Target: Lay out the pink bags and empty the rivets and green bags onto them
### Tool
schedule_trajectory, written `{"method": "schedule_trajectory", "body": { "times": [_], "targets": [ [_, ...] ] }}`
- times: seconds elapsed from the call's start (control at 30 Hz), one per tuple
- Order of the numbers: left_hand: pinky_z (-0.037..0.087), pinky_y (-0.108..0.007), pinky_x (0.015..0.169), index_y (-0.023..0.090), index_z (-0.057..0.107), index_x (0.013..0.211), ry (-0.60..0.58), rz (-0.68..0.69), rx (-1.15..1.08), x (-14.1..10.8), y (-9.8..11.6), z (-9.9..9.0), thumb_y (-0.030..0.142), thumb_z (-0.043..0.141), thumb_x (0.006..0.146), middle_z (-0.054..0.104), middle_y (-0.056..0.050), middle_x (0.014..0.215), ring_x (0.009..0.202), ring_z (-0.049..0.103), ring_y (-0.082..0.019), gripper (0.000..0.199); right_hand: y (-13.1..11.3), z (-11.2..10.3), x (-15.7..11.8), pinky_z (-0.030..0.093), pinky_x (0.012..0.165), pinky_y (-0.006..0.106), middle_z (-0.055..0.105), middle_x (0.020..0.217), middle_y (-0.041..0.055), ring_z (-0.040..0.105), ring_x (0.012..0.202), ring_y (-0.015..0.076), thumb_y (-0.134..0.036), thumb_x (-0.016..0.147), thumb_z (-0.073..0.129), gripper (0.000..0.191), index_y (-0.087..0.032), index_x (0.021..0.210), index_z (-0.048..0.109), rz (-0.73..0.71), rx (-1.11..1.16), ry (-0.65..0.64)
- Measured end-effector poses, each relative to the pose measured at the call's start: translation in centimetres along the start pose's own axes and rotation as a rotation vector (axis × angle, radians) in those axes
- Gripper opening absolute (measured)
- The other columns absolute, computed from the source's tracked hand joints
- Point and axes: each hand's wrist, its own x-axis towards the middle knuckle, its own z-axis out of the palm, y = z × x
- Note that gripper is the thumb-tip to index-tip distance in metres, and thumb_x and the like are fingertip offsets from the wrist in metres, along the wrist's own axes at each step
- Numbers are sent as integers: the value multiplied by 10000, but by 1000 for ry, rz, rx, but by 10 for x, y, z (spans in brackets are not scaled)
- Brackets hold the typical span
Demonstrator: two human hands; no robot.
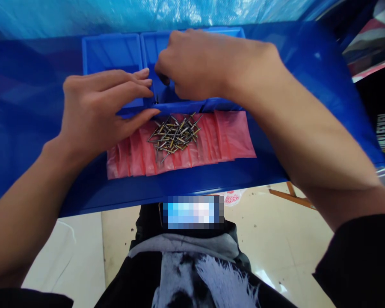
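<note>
Near the centre of the view, a pile of rivets [176,134] lies on overlapping pink bags [235,137]. At ten o'clock from it, the left hand [96,100] spreads its thumb apart from its fingers. At twelve, the right hand [195,64] curls over a blue tray [181,107], its fingertips partly hidden, so I cannot tell whether it holds anything.

**A small-parts work corner, workshop or home unclear**

I'm at what looks like a makeshift workshop spot. My table [314,64] is covered in blue, with blue plastic bins [112,53] side by side and a heap of metal rivet-like pieces [176,134] on overlapping red plastic bags [235,134]. Blue sheeting [115,15] lies beyond. The pale, glossy floor [282,244] and bundled fabric [372,42] at my right could equally suit a home.
</note>
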Motion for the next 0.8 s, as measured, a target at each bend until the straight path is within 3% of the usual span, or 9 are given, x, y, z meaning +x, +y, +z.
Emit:
{"method": "schedule_trajectory", "body": {
  "times": [0.07, 0.13, 0.2, 0.3, 0.47, 0.63, 0.8],
  "targets": [
    [692, -358, 1039, 187, 722, 1221, 0, -11, 2, 0, 1, 0, 345, 732, 1064, 800, -25, 1314, 1310, 756, -244, 223, 0, 0, 0, 514, 919, 451, 777, 1296, 210, 706, 1329, 356, -294, 926, 389, 484, -61, 1104, 773, -3, -150, 77],
    [685, -349, 1043, 185, 721, 1224, -7, -23, 8, -1, 1, -1, 340, 728, 1067, 798, -21, 1318, 1311, 756, -241, 221, 1, 0, 0, 511, 778, 379, 766, 1338, 198, 762, 1161, 286, -336, 935, 382, 508, -71, 1124, 773, -48, -212, 61],
    [675, -340, 1052, 188, 717, 1235, -16, -30, 11, -1, 2, -1, 345, 718, 1074, 793, -9, 1328, 1309, 757, -235, 225, 2, 0, 1, 511, 760, 355, 786, 1297, 168, 762, 1084, 246, -358, 938, 376, 517, -88, 1123, 777, -82, -222, 39],
    [664, -340, 1058, 197, 703, 1239, -27, -36, -2, -1, 3, -1, 357, 695, 1092, 787, 8, 1338, 1330, 744, -231, 218, 2, -3, 3, 510, 752, 365, 826, 1080, 123, 758, 1005, 243, -372, 916, 395, 480, -133, 1058, 786, -92, -216, 11],
    [665, -350, 1056, 202, 682, 1235, -23, -31, -10, -1, 3, -1, 390, 651, 1118, 782, 27, 1334, 1337, 737, -225, 223, -3, -6, 2, 435, 654, 363, 743, 762, 56, 719, 852, 219, -328, 869, 402, 393, -242, 954, 776, 41, -154, 30],
    [654, -328, 1056, 206, 680, 1259, -24, -30, 14, -2, 1, -1, 424, 640, 1120, 776, 37, 1341, 1345, 731, -210, 262, -11, -5, 3, 373, 609, 356, 802, 974, 61, 668, 782, 161, -339, 828, 415, 544, -218, 1233, 758, 69, -59, 46],
    [676, -342, 1049, 205, 707, 1257, -3, -17, 6, -2, 0, 1, 409, 695, 1090, 794, -7, 1331, 1318, 751, -222, 264, -14, -3, 4, 448, 797, 373, 773, 1288, 132, 735, 1088, 225, -365, 845, 363, 600, -139, 1261, 731, 124, -13, 107]
  ]
}}
